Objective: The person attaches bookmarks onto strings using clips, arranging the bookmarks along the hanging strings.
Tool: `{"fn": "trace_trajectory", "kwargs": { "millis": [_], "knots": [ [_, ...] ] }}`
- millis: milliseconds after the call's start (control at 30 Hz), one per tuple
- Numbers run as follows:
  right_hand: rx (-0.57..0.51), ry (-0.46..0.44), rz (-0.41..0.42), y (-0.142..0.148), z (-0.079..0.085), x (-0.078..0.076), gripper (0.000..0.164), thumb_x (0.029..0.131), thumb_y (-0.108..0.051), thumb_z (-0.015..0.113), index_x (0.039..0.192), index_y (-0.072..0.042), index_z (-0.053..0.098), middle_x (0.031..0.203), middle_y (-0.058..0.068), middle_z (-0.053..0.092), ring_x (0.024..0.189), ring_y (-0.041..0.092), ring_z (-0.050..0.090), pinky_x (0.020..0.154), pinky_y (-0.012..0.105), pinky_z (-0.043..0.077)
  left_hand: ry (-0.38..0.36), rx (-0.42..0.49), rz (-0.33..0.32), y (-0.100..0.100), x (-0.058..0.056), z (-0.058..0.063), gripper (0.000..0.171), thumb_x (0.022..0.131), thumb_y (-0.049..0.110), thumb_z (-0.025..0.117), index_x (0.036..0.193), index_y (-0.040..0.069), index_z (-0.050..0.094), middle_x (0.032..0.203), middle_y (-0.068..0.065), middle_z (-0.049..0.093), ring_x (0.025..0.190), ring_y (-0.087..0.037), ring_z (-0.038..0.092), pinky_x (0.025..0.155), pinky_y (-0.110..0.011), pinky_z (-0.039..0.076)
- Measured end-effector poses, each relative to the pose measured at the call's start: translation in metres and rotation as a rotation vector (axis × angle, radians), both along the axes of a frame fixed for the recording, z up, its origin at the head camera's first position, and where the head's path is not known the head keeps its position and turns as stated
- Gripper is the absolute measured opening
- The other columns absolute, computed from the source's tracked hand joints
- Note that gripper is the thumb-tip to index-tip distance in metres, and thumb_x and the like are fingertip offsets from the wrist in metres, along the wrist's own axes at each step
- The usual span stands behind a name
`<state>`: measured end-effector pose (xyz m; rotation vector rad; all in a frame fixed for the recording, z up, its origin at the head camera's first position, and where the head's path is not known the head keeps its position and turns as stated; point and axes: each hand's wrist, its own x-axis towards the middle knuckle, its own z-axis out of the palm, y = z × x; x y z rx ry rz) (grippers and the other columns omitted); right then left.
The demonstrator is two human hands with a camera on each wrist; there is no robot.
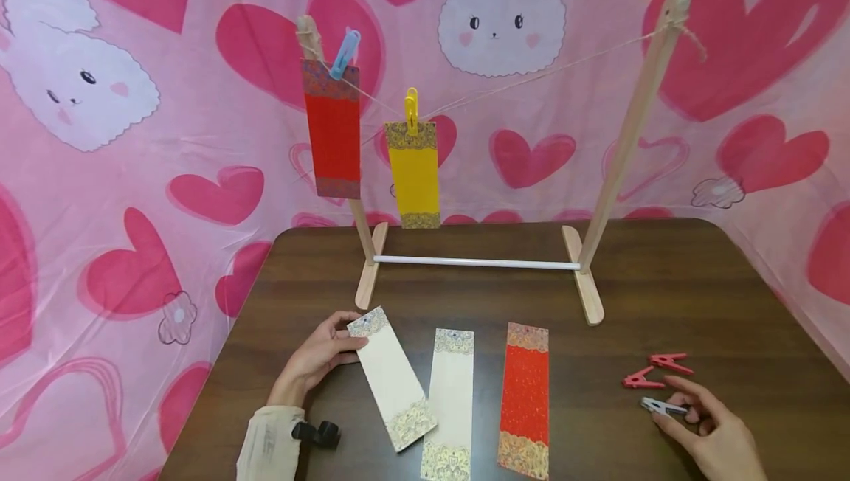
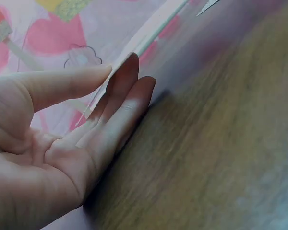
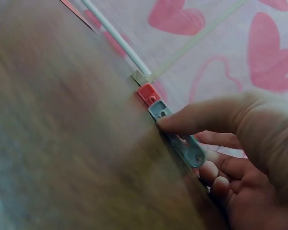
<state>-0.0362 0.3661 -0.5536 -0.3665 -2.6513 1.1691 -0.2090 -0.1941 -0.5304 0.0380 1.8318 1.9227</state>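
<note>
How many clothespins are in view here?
5. A blue clothespin on the hanging red card, a yellow clothespin on the hanging yellow card, one red clothespin and another red clothespin on the table, and a grey clothespin in the right hand.

A dark brown wood-grain table (image 1: pixel 458 298) carries a pale wooden stand with a white crossbar (image 1: pixel 477 263), beyond the fingers of both the left hand (image 1: pixel 324 354) and the right hand (image 1: pixel 717 429). Between the two sets of fingers lie a long cream card with patterned ends (image 1: pixel 453 392) and, closer to the right fingers, a long red card with gold-patterned ends (image 1: pixel 524 396). Two small pinkish-red clothespins (image 1: pixel 635 380) lie just past the right fingertips.
</note>
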Motion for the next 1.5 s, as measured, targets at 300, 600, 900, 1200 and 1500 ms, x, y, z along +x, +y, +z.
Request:
{"fn": "trace_trajectory", "kwargs": {
  "millis": [300,600,900,1200,1500],
  "knots": [
    [-0.175,-0.014,-0.203,-0.011,0.003,-0.004,0.033,0.085,-0.027,0.081,0.112,-0.010,0.072,0.072,-0.012,0.056,0.062,0.004,0.047,0.049,0.025,0.035,0.000,0.136,-0.014,-0.002,-0.001,-0.001,0.031,0.097,-0.001,0.059,0.125,-0.011,0.052,0.104,-0.007,0.072,0.097,-0.018,0.069,0.090,-0.037,0.056],
    [-0.177,0.192,-0.035,0.000,0.019,0.001,0.029,0.090,0.003,0.069,0.118,0.005,0.062,0.094,-0.016,0.070,0.080,-0.002,0.063,0.065,0.013,0.051,0.088,0.182,0.093,0.030,0.009,0.022,0.038,0.102,0.011,0.056,0.136,-0.004,0.047,0.098,-0.007,0.073,0.087,-0.022,0.071,0.076,-0.042,0.059],
    [-0.058,0.188,0.116,0.018,0.043,0.009,0.032,0.101,0.000,0.051,0.132,-0.007,0.049,0.087,-0.010,0.072,0.075,0.002,0.068,0.062,0.014,0.051,0.230,0.085,0.225,0.046,0.018,0.054,0.032,0.100,0.012,0.061,0.128,-0.002,0.054,0.099,-0.007,0.074,0.080,-0.021,0.071,0.071,-0.041,0.060],
    [0.086,0.190,-0.014,0.024,0.073,0.018,0.029,0.097,-0.011,0.064,0.126,-0.008,0.060,0.080,-0.013,0.065,0.070,-0.005,0.060,0.058,0.007,0.045,0.378,-0.043,0.219,0.050,0.021,0.085,0.027,0.098,0.009,0.063,0.122,-0.004,0.059,0.101,-0.016,0.070,0.080,-0.021,0.070,0.072,-0.044,0.060],
    [0.177,0.371,-0.058,0.009,0.103,0.012,0.028,0.075,-0.001,0.085,0.097,-0.011,0.071,0.073,-0.023,0.059,0.064,-0.010,0.048,0.050,0.010,0.035,0.519,-0.172,0.162,0.053,0.017,0.103,0.020,0.098,0.013,0.064,0.111,-0.002,0.066,0.092,-0.020,0.070,0.075,-0.017,0.068,0.070,-0.041,0.059]
  ]
}}
